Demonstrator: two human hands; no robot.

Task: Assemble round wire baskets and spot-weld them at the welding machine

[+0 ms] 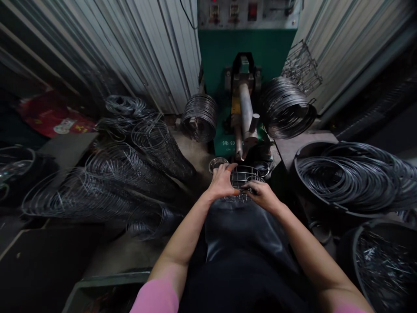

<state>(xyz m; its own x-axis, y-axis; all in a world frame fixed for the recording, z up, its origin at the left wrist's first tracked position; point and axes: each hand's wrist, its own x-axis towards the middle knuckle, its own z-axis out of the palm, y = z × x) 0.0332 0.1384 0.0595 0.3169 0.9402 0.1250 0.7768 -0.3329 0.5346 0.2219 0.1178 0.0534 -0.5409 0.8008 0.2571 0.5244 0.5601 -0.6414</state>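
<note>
A round wire basket (240, 198) is between my hands, just below the electrode tips of a green welding machine (215, 56). My left hand (222, 181) grips the basket's left side, with orange coverings on its thumb and a finger. My right hand (260, 192) is closed at the basket's right side, its fingers curled toward the middle; the fingertips are partly hidden. A small bright spot shows at the tip of the machine's lower arm (239, 141), close above the basket's far rim.
Stacks of wire baskets (130, 174) lie at the left. Wire ring bundles (199, 115) flank the machine. At the right are a tub of wire rings (325, 178) and a bin of short wires (384, 265). A green crate (107, 278) stands at the lower left.
</note>
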